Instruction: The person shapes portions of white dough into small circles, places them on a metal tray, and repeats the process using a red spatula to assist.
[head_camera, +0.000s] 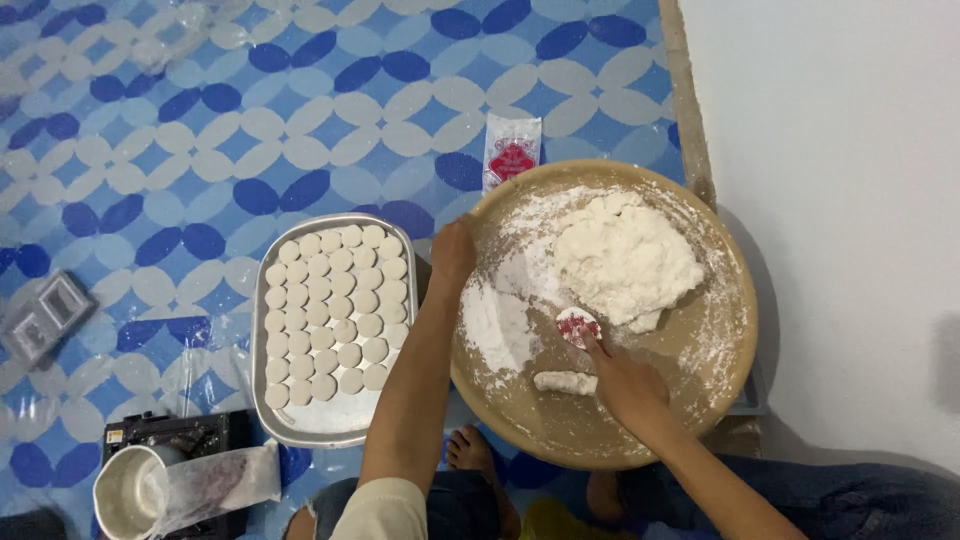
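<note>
A blue-and-white patterned floor mat fills the frame's left. On the round flour-dusted wooden tray (700, 400), right of centre, my right hand (628, 385) presses fingertips together on a small round white-and-red dough mould (578, 326), light and rigid, best pinched by its rim. My left hand (452, 252) clamps the tray's left edge. The soft white dough mound (625, 258) just above would stick; a dough log (565, 382) lies below, and a metal tray of dough discs (300, 425) sits left.

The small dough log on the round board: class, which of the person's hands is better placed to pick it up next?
Probably the right hand: it lies just beside the dough log, fingers reaching to a small round disc. The left hand rests at the board's far rim.
</note>
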